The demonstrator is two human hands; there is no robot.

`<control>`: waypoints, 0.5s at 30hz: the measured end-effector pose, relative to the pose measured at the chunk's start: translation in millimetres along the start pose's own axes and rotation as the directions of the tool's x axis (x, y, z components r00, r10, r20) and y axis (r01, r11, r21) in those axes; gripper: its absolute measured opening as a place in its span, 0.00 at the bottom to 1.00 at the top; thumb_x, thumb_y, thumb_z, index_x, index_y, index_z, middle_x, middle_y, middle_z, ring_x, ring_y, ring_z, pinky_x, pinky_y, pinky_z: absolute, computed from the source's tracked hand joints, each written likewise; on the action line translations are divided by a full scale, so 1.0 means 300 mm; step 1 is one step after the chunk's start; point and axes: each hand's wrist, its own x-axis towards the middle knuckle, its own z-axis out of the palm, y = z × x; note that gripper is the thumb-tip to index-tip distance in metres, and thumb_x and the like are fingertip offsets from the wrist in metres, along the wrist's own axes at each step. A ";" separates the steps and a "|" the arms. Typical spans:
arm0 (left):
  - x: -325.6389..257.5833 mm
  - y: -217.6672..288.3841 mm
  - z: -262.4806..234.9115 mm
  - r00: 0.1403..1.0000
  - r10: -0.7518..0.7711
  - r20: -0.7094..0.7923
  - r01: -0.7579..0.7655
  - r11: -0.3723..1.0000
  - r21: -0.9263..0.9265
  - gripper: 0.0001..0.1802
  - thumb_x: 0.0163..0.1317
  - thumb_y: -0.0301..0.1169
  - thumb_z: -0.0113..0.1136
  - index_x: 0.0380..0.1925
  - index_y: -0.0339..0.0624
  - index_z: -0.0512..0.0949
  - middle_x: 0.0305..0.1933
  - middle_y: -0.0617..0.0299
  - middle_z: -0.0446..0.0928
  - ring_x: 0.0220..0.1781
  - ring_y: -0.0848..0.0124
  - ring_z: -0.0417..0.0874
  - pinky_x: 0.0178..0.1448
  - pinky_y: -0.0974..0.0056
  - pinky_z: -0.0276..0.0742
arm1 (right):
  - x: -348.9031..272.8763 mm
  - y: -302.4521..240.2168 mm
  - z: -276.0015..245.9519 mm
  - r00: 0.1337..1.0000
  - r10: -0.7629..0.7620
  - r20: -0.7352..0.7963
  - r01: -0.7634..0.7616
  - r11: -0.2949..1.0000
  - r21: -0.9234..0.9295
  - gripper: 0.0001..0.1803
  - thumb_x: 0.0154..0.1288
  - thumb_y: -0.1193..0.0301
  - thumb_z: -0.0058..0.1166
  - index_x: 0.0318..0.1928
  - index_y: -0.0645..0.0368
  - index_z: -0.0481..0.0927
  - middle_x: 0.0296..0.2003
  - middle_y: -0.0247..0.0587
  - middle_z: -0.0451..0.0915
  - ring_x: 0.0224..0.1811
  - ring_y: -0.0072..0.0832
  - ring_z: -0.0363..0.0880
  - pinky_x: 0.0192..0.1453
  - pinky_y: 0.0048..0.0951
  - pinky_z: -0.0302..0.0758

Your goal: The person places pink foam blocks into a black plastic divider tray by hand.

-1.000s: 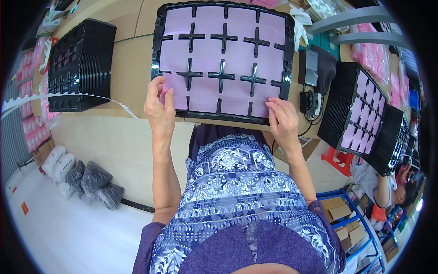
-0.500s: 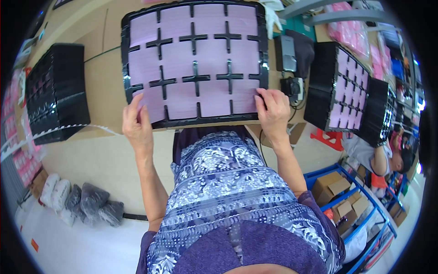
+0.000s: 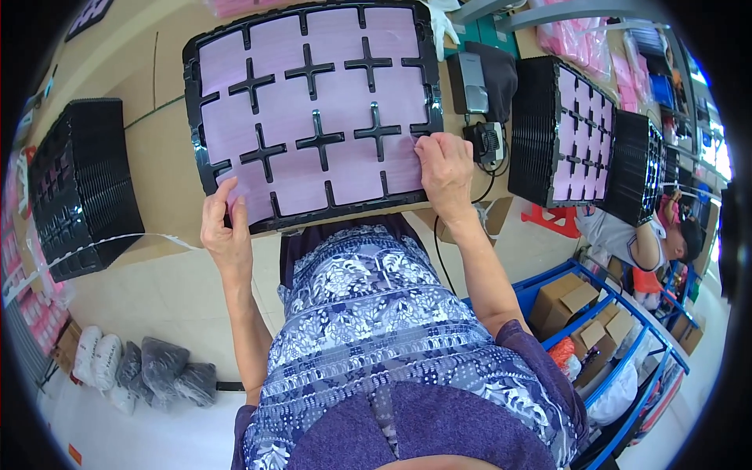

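In front of me on the table lies a black plastic tray (image 3: 319, 141) with raised cross-shaped dividers. A thin lilac sheet (image 3: 276, 102) covers its cells, with the crosses showing through. At the near left corner, my left hand (image 3: 223, 227) has thumb and fingertips curled onto the sheet's edge by the tray rim. My right hand (image 3: 447, 174) pinches the sheet at the near right corner, its fingers bent together. The fingertips partly hide both corners, so how much sheet is gripped is unclear.
Black tray stacks stand at left (image 3: 98, 192) and right (image 3: 540, 133). Beyond the tray's right side sit a grey box-shaped device (image 3: 470, 82) and a black plug with cables (image 3: 487, 141). A blue rack (image 3: 619, 294) with cartons is at lower right. Another person (image 3: 634, 235) is farther right.
The whole view has shifted and turned slightly, so the tray and both hands appear farther left. Both hands remain at the tray's near corners.
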 end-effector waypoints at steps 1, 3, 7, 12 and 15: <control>0.000 0.001 0.000 1.000 0.005 0.006 -0.005 1.000 -0.002 0.16 0.64 0.17 0.61 0.50 0.41 0.82 0.36 0.65 0.75 0.34 0.75 0.73 0.38 0.70 0.70 | 0.006 -0.005 -0.003 1.000 -0.021 0.008 0.021 1.000 -0.017 0.09 0.57 0.74 0.64 0.39 0.54 0.81 0.37 0.35 0.76 0.40 0.34 0.76 0.45 0.37 0.67; 0.000 0.002 0.000 1.000 -0.010 0.018 0.010 1.000 0.000 0.15 0.64 0.17 0.60 0.50 0.41 0.82 0.36 0.65 0.75 0.36 0.75 0.74 0.40 0.69 0.71 | 0.009 -0.013 -0.009 0.999 -0.031 0.012 0.031 0.999 -0.040 0.09 0.57 0.74 0.64 0.39 0.54 0.80 0.37 0.34 0.76 0.40 0.34 0.76 0.46 0.37 0.67; -0.002 0.008 -0.007 0.998 -0.033 0.045 0.033 0.999 0.002 0.15 0.65 0.17 0.60 0.51 0.41 0.83 0.37 0.65 0.75 0.37 0.74 0.74 0.42 0.69 0.72 | 0.007 -0.029 -0.016 0.999 -0.053 0.012 0.053 0.999 -0.010 0.09 0.59 0.75 0.62 0.41 0.53 0.79 0.38 0.35 0.76 0.42 0.34 0.76 0.46 0.37 0.67; -0.001 -0.005 -0.006 0.997 -0.042 0.069 0.040 0.999 0.031 0.16 0.66 0.18 0.60 0.52 0.42 0.83 0.39 0.64 0.76 0.39 0.74 0.74 0.43 0.69 0.71 | -0.012 -0.048 -0.027 0.998 0.009 0.064 -0.005 0.998 -0.061 0.14 0.58 0.72 0.64 0.46 0.53 0.79 0.34 0.33 0.77 0.38 0.32 0.76 0.44 0.36 0.67; 0.002 0.000 -0.006 0.996 -0.044 0.073 0.042 0.999 0.035 0.16 0.66 0.18 0.59 0.52 0.42 0.83 0.40 0.64 0.77 0.39 0.74 0.74 0.43 0.69 0.71 | -0.008 -0.068 -0.048 0.992 0.112 0.056 -0.113 0.994 0.014 0.20 0.58 0.72 0.66 0.51 0.56 0.77 0.30 0.33 0.77 0.34 0.33 0.77 0.42 0.37 0.67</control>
